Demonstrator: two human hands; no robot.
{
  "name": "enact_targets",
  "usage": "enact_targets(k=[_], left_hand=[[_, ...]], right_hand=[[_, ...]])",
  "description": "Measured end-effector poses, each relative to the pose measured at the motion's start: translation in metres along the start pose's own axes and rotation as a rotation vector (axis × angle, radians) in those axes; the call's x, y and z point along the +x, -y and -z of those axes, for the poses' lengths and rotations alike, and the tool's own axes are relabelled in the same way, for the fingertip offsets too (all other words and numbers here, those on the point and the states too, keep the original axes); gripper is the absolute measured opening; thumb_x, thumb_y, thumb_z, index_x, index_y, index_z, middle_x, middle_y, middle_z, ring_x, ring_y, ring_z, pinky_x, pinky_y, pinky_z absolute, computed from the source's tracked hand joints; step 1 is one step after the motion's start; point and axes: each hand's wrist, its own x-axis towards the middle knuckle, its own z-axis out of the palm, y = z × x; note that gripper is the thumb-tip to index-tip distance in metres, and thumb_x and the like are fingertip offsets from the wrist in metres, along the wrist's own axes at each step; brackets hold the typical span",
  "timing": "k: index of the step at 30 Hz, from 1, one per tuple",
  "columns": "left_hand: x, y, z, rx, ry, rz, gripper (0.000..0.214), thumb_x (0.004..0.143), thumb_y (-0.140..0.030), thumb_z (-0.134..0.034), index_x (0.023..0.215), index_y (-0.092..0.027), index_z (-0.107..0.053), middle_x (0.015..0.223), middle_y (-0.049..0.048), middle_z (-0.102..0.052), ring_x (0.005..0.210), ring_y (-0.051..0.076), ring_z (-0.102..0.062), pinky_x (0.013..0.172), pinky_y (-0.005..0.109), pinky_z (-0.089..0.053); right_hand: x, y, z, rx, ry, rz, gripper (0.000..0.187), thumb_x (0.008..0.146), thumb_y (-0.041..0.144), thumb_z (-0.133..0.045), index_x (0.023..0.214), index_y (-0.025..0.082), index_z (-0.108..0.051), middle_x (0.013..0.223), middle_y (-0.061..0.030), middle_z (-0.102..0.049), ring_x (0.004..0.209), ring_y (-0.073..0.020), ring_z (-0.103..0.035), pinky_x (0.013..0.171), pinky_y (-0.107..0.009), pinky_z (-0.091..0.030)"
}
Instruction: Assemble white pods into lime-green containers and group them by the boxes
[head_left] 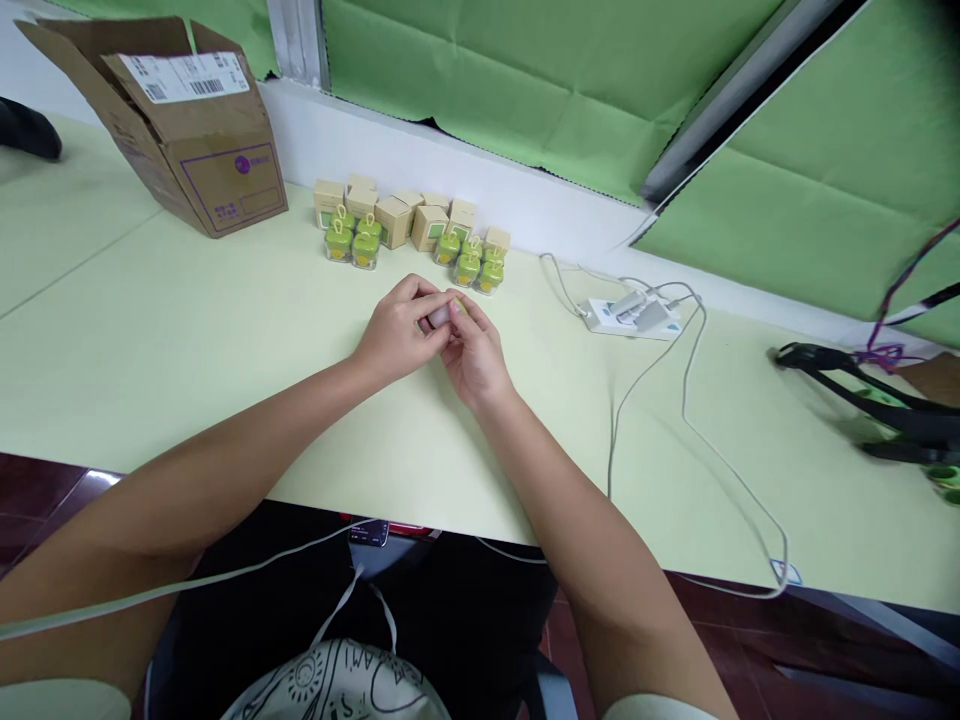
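Above the middle of the table (247,330), my left hand (401,330) and my right hand (476,350) meet with fingers closed around a small pale object (439,316). A speck of green shows by the right thumb. The fingers cover most of this piece, so its kind cannot be made out. Just beyond my hands stand two groups of small clear jars with green lids and loops, one at left (365,250) and one at right (468,267). Behind them sit several small brown boxes (394,220), some with green labels.
An open cardboard carton (225,185) stands at the back left. To the right lies a power strip (630,315) with plugs, and white cables (697,420) run across the table. A black frame-like item (885,400) rests at the far right. A phone (369,531) is below the front edge.
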Motion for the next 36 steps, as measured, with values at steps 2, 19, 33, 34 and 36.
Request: enact_targets(k=[2, 19, 33, 34, 36], left_hand=[[0.001, 0.000, 0.000, 0.014, -0.004, -0.031, 0.027, 0.093, -0.018, -0.070, 0.116, -0.023, -0.082, 0.101, 0.0037, -0.070, 0.083, 0.015, -0.067, 0.077, 0.032, -0.060], [0.005, -0.001, 0.007, -0.073, 0.036, 0.085, 0.020, 0.093, -0.022, -0.072, 0.113, -0.021, -0.074, 0.111, 0.0064, -0.074, 0.101, 0.019, -0.071, 0.089, 0.033, -0.061], [0.000, 0.003, 0.008, 0.073, 0.225, 0.075, 0.043, 0.087, -0.027, -0.077, 0.129, -0.021, -0.067, 0.117, 0.0066, -0.079, 0.105, 0.024, -0.074, 0.098, 0.041, -0.054], [0.000, 0.003, 0.005, 0.122, 0.269, 0.046, 0.042, 0.088, -0.027, -0.077, 0.128, -0.021, -0.068, 0.115, 0.0069, -0.080, 0.105, 0.026, -0.074, 0.100, 0.044, -0.052], [0.000, 0.006, -0.003, 0.225, 0.327, 0.013, 0.035, 0.089, -0.028, -0.076, 0.122, -0.021, -0.070, 0.106, 0.0080, -0.080, 0.106, 0.030, -0.073, 0.101, 0.049, -0.048]], right_hand=[[0.001, -0.001, 0.001, 0.010, -0.025, 0.000, 0.031, 0.083, 0.039, -0.088, 0.106, 0.026, -0.071, 0.087, 0.0060, -0.076, 0.083, -0.0126, -0.075, 0.093, -0.030, -0.067], [0.004, 0.012, 0.008, -0.074, 0.016, -0.055, 0.042, 0.080, 0.042, -0.091, 0.112, 0.030, -0.068, 0.098, 0.0023, -0.079, 0.102, -0.0194, -0.078, 0.099, -0.038, -0.066], [0.029, 0.010, 0.043, -0.152, -0.312, 0.029, 0.044, 0.077, 0.052, -0.092, 0.102, 0.029, -0.063, 0.089, 0.0057, -0.066, 0.075, -0.0118, -0.070, 0.077, -0.030, -0.067], [0.031, 0.009, 0.046, -0.156, -0.336, 0.034, 0.044, 0.077, 0.051, -0.091, 0.102, 0.028, -0.063, 0.088, 0.0059, -0.065, 0.074, -0.0116, -0.070, 0.076, -0.030, -0.067], [0.034, 0.008, 0.049, -0.162, -0.359, 0.042, 0.043, 0.077, 0.050, -0.091, 0.101, 0.028, -0.062, 0.087, 0.0060, -0.064, 0.072, -0.0113, -0.069, 0.073, -0.029, -0.066]])
